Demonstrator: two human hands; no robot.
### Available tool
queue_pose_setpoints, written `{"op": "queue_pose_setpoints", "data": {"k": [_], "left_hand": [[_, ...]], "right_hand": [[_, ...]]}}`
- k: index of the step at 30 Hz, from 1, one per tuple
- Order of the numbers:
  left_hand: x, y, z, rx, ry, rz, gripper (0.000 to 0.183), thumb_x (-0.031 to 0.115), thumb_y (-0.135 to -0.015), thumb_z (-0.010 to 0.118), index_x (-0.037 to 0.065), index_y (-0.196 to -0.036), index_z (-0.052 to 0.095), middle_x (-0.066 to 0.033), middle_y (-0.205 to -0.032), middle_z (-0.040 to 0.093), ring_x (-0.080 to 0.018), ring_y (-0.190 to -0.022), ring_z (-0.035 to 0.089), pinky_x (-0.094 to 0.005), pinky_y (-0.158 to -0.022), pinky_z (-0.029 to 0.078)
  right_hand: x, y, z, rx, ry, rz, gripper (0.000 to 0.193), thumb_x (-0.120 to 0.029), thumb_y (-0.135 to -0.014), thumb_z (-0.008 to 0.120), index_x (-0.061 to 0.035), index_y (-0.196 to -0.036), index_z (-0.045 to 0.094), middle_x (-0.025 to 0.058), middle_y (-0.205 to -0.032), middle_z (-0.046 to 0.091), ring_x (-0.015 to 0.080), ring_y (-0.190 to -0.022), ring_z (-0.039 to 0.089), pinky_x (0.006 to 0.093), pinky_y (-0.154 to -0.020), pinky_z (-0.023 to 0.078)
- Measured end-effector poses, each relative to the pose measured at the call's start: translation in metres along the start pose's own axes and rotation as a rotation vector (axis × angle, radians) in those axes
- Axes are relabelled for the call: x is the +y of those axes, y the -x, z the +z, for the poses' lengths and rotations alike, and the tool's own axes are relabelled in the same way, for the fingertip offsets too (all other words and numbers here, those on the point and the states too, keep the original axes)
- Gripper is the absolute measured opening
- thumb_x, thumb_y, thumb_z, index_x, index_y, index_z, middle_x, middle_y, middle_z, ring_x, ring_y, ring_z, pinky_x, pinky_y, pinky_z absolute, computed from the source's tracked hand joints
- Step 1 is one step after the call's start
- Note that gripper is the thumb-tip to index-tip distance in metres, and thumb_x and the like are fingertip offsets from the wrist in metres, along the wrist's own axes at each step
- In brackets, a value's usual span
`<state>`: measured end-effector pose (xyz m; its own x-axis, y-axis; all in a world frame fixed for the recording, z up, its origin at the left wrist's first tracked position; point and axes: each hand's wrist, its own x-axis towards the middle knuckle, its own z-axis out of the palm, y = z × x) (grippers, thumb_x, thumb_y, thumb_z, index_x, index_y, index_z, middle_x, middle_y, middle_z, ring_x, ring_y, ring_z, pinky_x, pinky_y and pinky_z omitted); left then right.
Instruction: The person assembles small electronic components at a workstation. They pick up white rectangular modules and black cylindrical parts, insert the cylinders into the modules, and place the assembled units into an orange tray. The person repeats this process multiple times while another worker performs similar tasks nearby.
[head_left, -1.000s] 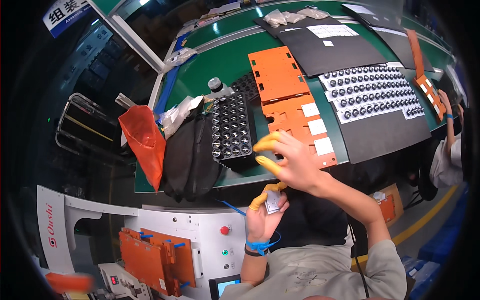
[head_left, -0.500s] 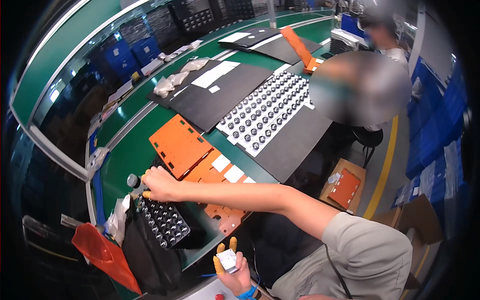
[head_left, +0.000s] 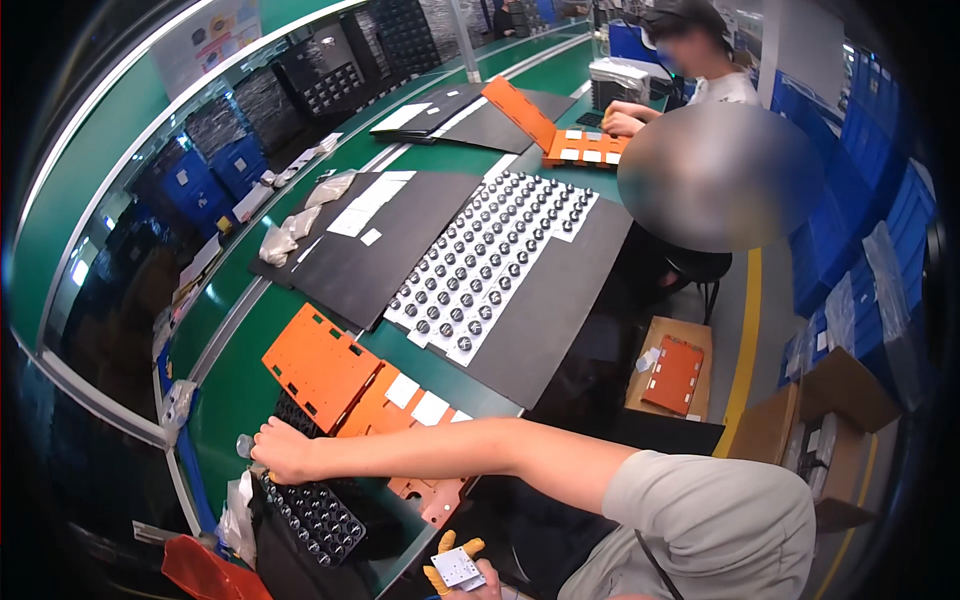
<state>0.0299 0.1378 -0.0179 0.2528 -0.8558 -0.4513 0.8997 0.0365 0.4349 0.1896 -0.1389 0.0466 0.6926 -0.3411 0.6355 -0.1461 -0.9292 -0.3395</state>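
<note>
My right arm stretches across to the left. My right hand is curled over the far end of a black tray holding rows of round black knob-like parts. Its fingertips point away and are partly hidden, so what they pinch cannot be made out. A small clear-grey cylinder stands right by these fingers; whether they touch it I cannot tell. Low in the middle, my left hand, with yellow finger cots, is closed on a white square plate with small dark marks; a second white edge shows under it.
An orange hinged fixture lies beside the tray. Beyond it, white sheets bear rows of black knobs next to dark mats. A co-worker's hands are at another orange fixture. A red bag hangs at lower left.
The view has shifted, so the bench things sit lower and further left. My right hand has moved slightly closer to the cylinder. The left hand still holds the white plate, now turned flatter.
</note>
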Motion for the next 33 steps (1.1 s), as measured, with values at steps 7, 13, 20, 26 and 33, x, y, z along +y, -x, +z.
{"op": "queue_pose_setpoints", "data": {"k": [7, 13, 20, 26, 33], "left_hand": [[-0.019, -0.006, -0.01, -0.13, 0.174, 0.079, 0.08, 0.037, -0.097, 0.064, 0.006, -0.156, 0.02, -0.0302, -0.15, 0.039, -0.0191, -0.066, 0.056, -0.0257, -0.054, 0.05], [-0.023, -0.01, 0.014, -0.119, 0.14, 0.055, 0.071, 0.045, -0.099, 0.056, 0.008, -0.153, 0.028, -0.0242, -0.143, 0.049, -0.0131, -0.064, 0.055, -0.0231, -0.053, 0.048], [-0.037, -0.026, 0.049, -0.313, 0.169, 0.025, 0.057, 0.047, -0.103, 0.043, 0.006, -0.143, 0.042, -0.0194, -0.113, 0.064, -0.0146, -0.044, 0.043, -0.0251, -0.036, 0.036], [-0.042, -0.047, 0.058, -0.43, 0.262, 0.094, 0.046, 0.035, -0.099, 0.056, 0.008, -0.136, 0.053, -0.0273, -0.136, 0.055, -0.0131, -0.047, 0.043, -0.0228, -0.042, 0.034], [-0.03, -0.057, 0.096, -0.311, -0.033, 0.265, 0.047, 0.04, -0.102, 0.05, 0.001, -0.128, 0.051, -0.0106, -0.103, 0.063, -0.0117, -0.059, 0.048, -0.0237, -0.05, 0.038]], "right_hand": [[-0.012, 0.01, -0.054, 0.127, -0.3, 0.13, 0.02, -0.013, -0.065, 0.07, -0.0004, -0.079, 0.064, 0.0166, -0.078, 0.063, 0.0348, -0.083, 0.063, 0.0443, -0.076, 0.045], [-0.022, 0.081, -0.121, 0.261, -0.607, -0.03, 0.018, -0.01, -0.07, 0.07, -0.0006, -0.08, 0.059, 0.0154, -0.078, 0.061, 0.0358, -0.079, 0.06, 0.0444, -0.074, 0.045], [0.018, 0.147, -0.2, 0.06, -0.84, 0.189, 0.022, -0.012, -0.08, 0.072, 0.0052, -0.092, 0.063, 0.0161, -0.082, 0.065, 0.0283, -0.077, 0.065, 0.0391, -0.069, 0.051], [0.02, 0.192, -0.253, 0.081, -0.843, 0.18, 0.024, -0.011, -0.084, 0.072, 0.0023, -0.103, 0.065, 0.015, -0.09, 0.067, 0.026, -0.084, 0.066, 0.0355, -0.078, 0.053], [0.002, 0.222, -0.281, 0.018, -0.809, 0.116, 0.032, -0.003, -0.078, 0.075, -0.0001, -0.109, 0.068, 0.0123, -0.098, 0.068, 0.0249, -0.088, 0.067, 0.0337, -0.078, 0.053]]}}
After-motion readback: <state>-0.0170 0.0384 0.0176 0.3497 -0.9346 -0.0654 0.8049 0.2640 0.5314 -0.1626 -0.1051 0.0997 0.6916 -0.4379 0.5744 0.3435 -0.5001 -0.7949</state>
